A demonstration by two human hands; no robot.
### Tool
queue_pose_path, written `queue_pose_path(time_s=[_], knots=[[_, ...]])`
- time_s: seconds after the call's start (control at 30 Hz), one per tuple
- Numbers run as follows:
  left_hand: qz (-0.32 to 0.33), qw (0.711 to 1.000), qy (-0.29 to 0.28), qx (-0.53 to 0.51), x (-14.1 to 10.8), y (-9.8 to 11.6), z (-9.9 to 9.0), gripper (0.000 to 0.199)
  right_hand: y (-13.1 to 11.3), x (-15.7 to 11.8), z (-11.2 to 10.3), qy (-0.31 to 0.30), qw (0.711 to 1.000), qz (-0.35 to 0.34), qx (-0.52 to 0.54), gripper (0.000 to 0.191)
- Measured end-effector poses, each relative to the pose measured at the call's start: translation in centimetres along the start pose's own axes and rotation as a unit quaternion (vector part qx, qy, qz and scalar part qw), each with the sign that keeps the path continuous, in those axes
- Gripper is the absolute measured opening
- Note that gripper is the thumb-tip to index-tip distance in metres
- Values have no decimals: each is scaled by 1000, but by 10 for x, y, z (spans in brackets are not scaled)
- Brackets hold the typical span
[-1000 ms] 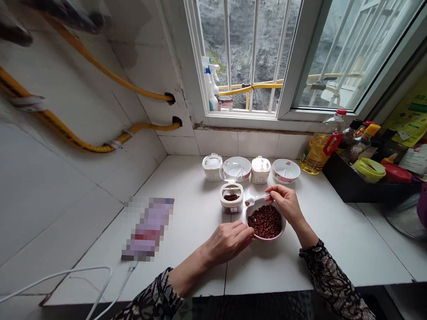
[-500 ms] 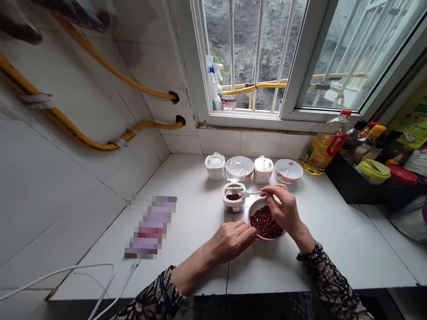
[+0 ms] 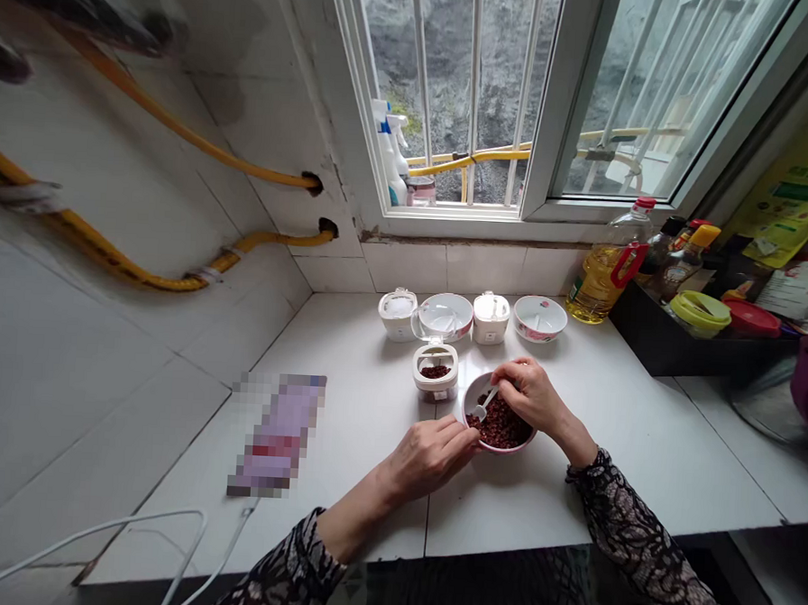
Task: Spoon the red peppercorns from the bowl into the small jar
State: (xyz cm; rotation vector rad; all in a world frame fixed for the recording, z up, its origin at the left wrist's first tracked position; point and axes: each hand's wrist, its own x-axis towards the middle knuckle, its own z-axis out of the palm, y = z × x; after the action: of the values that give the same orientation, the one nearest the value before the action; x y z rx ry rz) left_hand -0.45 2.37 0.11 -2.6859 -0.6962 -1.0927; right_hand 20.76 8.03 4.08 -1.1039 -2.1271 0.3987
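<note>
My right hand [image 3: 534,401] pinches the handle of a small white spoon [image 3: 483,410], whose head dips into a bowl [image 3: 513,448] with a pinkish outside. Dark red-brown peppercorn-like bits [image 3: 506,425] fill much of that bowl. At its left rim, my left hand [image 3: 433,453] grips the edge, fingers closed together. Just behind and left stands a seasoning jar [image 3: 435,387] with its clear lid raised; similar dark bits show inside it.
Along the wall stand two lidded white jars [image 3: 397,315] [image 3: 491,319] and two floral bowls [image 3: 446,315] [image 3: 539,320]. An oil bottle [image 3: 595,281] is beside a black condiment box [image 3: 656,338] at right. A blurred purple object [image 3: 279,436] and white cable [image 3: 192,544] lie left.
The spoon has moved from the jar's opening down into the bowl with my right hand. My left hand stays at the bowl's rim. The view has shifted slightly.
</note>
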Motion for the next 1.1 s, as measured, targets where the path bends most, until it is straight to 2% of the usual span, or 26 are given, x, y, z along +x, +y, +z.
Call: queue_pose_path(time_s=[0.13, 0.33, 0.63, 0.83, 0.9, 0.97, 1.03, 1.1], knots=[[1, 1000, 1, -1, 0, 0, 0, 15, 1, 2, -4, 34, 996, 62, 47, 21], [0, 1000, -2, -5, 0, 0, -1, 14, 3, 3, -8, 36, 973, 161, 164, 19], [4, 1000, 2, 0, 1, 0, -1, 14, 1, 3, -8, 42, 966, 177, 182, 18], [7, 1000, 9, -1, 3, 0, -2, 14, -3, 10, -6, 73, 930, 220, 286, 15], [6, 1000, 11, 0, 3, 0, -2, 14, -8, 13, -2, 87, 922, 209, 314, 17], [3, 1000, 11, 4, 3, 1, -1, 16, -15, 14, 3, 108, 926, 177, 314, 19], [1, 1000, 12, 8, 3, 1, -1, 17, -23, 14, 9, 133, 943, 126, 278, 20], [2, 1000, 17, 12, 3, 1, 0, 18, -28, 13, 14, 147, 968, 49, 199, 18]])
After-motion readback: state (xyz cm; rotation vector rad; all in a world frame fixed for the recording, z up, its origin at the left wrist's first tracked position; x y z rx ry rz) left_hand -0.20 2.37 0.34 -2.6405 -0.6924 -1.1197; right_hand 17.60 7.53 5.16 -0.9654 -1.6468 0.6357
